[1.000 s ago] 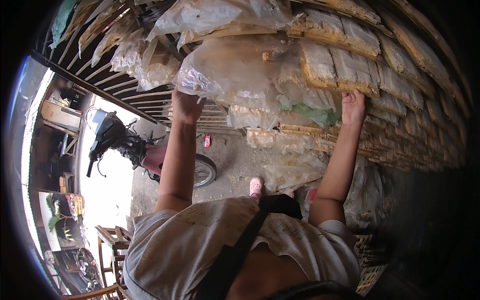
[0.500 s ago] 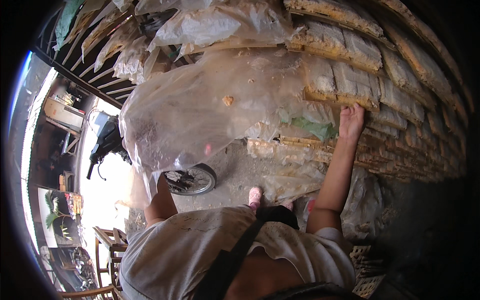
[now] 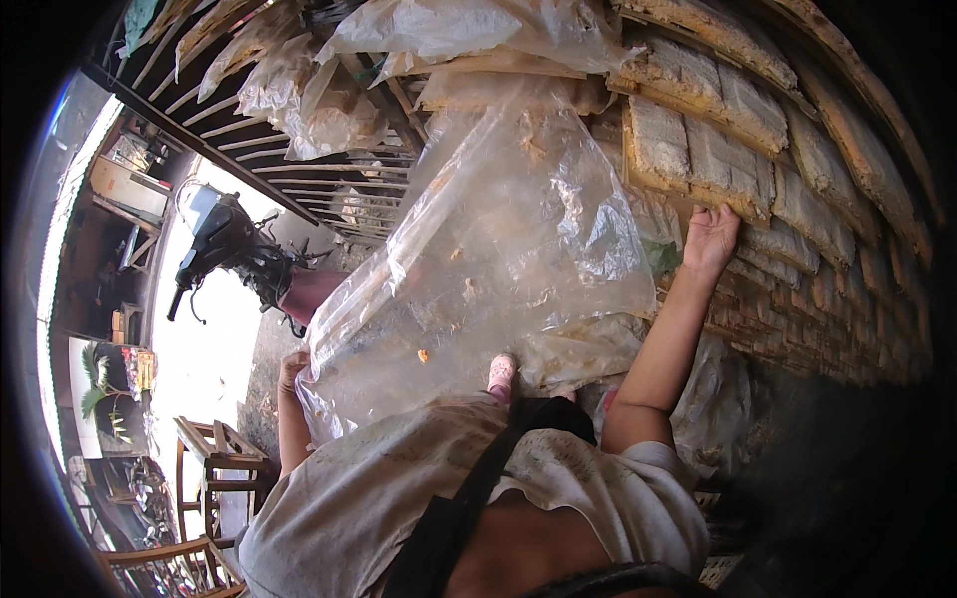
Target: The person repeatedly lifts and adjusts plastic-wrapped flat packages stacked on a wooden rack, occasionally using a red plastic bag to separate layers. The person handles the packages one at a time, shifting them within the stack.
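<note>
At the left, a motorcycle (image 3: 227, 244) is seen; beside it, the lower left corner of a clear plastic sheet (image 3: 469, 269) is gripped by the left hand (image 3: 293, 369), and the sheet is spread across the middle; well apart, the right hand (image 3: 711, 239) is set against the lower edge of yellowish blocks (image 3: 658, 147), whether clamped cannot be told

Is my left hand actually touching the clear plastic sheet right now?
Touching. The head view shows the left hand at the near left edge of the plastic sheet, the film meeting its fingers.
</note>
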